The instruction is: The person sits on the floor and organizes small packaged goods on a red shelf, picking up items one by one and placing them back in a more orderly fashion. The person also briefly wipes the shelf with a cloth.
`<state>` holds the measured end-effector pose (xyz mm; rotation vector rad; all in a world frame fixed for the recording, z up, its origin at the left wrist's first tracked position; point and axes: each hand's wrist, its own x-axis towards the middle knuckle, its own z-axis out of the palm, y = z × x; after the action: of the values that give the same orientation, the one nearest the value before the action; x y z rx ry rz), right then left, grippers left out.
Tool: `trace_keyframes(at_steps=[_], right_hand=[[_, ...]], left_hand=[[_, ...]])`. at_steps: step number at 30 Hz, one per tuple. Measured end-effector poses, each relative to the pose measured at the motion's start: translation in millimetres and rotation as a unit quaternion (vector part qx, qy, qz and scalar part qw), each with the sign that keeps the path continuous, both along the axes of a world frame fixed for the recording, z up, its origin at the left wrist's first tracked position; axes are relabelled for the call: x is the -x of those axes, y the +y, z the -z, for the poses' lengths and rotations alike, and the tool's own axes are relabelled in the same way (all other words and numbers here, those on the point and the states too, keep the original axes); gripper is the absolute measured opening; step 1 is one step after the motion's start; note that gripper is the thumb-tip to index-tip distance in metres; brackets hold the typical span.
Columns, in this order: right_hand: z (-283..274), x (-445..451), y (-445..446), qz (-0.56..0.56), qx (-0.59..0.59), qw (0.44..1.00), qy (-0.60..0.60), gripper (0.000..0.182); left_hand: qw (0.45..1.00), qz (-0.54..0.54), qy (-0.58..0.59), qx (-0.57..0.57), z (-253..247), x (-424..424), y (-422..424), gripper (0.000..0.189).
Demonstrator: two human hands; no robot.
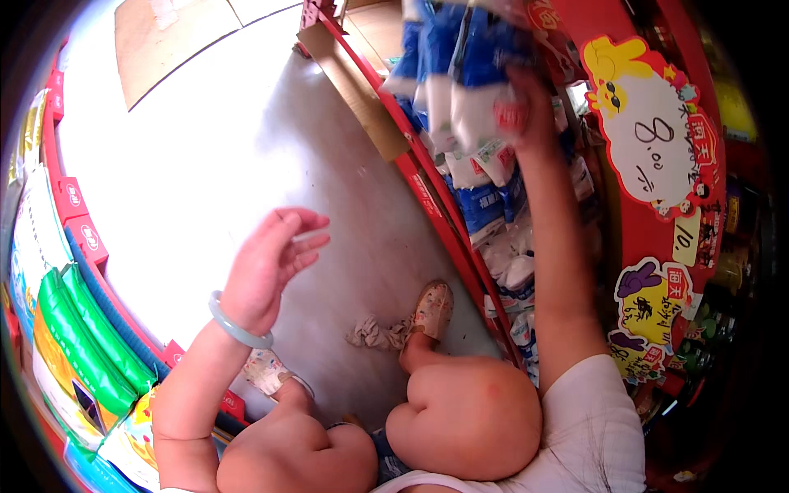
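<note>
At the top of the view my right hand (533,108), blurred by motion, grips several blue-and-white plastic bags (465,80); its fingers are partly hidden. The bags hang over the low red shelf, their contents looking white. Below them, more blue-and-white bags (484,206) and clear bags of white contents (516,262) lie on that shelf. My left hand (262,265) is raised over the floor with its fingers apart and nothing in it. A pale green bangle (237,323) circles that wrist.
A red shelf edge (425,185) runs along the right, with handwritten price cards (650,132) and bottles (709,336) farther right. Green-topped bags (92,345) line the left. A crumpled cloth (379,333) lies by my shoe (431,308). Cardboard (172,49) lies on the floor (345,215).
</note>
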<state>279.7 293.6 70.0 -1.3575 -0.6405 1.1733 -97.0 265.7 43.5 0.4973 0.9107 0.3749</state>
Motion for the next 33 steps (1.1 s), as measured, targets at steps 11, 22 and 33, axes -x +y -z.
trace_keyframes(at_steps=[11,22,33], right_hand=[[57.1,-42.2,163.3,-0.330,0.195,0.913,0.139,0.042],[54.7,-35.8,160.5,-0.261,0.080,0.962,-0.022,0.047],[78.2,62.2,123.3,-0.035,-0.020,0.545,-0.837,0.080]], left_hand=[[0.995,0.061,0.061,0.051,29.4,-2.2,-13.5,0.023],[0.992,0.064,0.087,0.061,43.2,-1.1,-4.6,0.020],[0.992,0.070,0.093,0.043,54.1,-3.7,-11.1,0.019]])
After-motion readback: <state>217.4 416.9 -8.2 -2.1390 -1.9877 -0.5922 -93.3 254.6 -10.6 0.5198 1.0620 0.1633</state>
